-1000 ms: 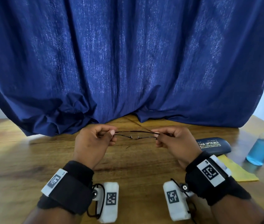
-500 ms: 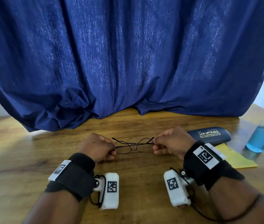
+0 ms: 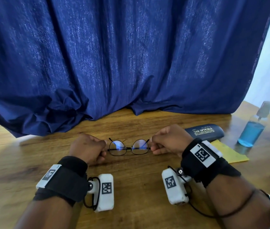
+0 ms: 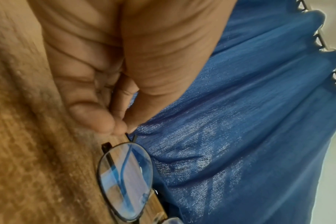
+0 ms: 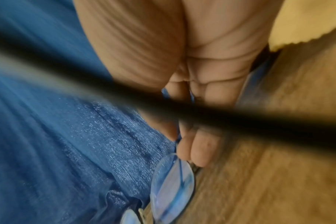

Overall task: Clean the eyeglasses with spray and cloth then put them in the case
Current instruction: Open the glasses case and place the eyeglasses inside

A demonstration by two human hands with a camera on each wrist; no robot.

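Thin black-framed eyeglasses sit low over the wooden table, folded, lenses facing me. My left hand pinches the frame's left corner; the left wrist view shows the fingertips closed on the hinge above one lens. My right hand pinches the right corner, its fingertips against the other lens. A dark blue case lies shut to the right. A yellow cloth lies beside it. The spray bottle of blue liquid stands at the far right.
A dark blue curtain hangs behind and bunches onto the table's back edge. A black cable crosses the right wrist view, blurred. Bare wood lies in front of my hands.
Both hands have lowered the eyeglasses toward the table and nearer to me. The lenses, edge-on a second ago, now face up toward me.
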